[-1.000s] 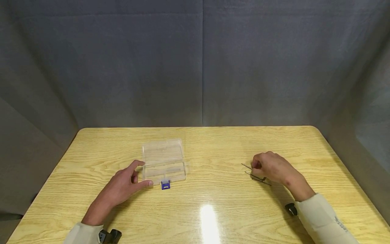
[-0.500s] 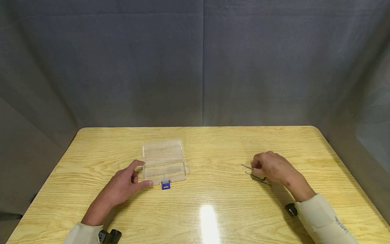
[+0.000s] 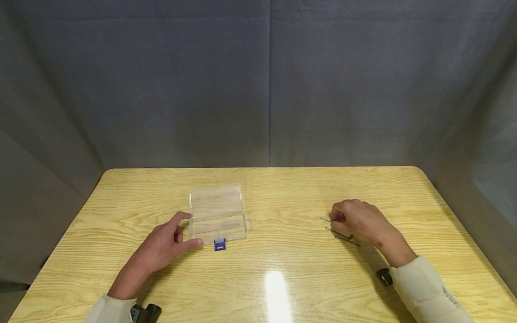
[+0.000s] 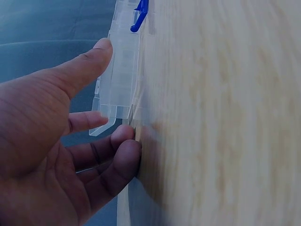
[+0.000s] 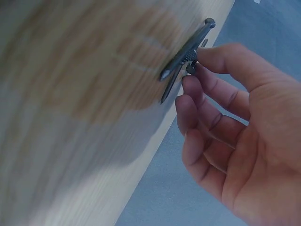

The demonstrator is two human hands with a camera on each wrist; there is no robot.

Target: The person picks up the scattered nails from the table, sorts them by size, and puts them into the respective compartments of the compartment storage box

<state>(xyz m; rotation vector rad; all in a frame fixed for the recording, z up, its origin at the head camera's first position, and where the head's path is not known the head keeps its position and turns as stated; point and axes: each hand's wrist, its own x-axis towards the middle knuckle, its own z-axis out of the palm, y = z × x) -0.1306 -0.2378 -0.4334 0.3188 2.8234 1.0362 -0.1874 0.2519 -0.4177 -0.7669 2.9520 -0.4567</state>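
A clear plastic box with a blue latch lies unfolded on the table, its lid flat behind the base. My left hand steadies its left end, thumb at the front edge and index finger near the hinge; the other fingers curl below. On the right, several dark metal nails lie at a slant. My right hand reaches over them, thumb and index fingertips pinching around a nail head. Part of the nails is hidden under the hand in the head view.
Everything rests on a light wood-grain table with rounded far corners. Grey cloth hangs behind it and at both sides. A bright light reflection shows near the front.
The right hand has shifted very slightly to the left over the nails. My left hand and the plastic box stay where they were.
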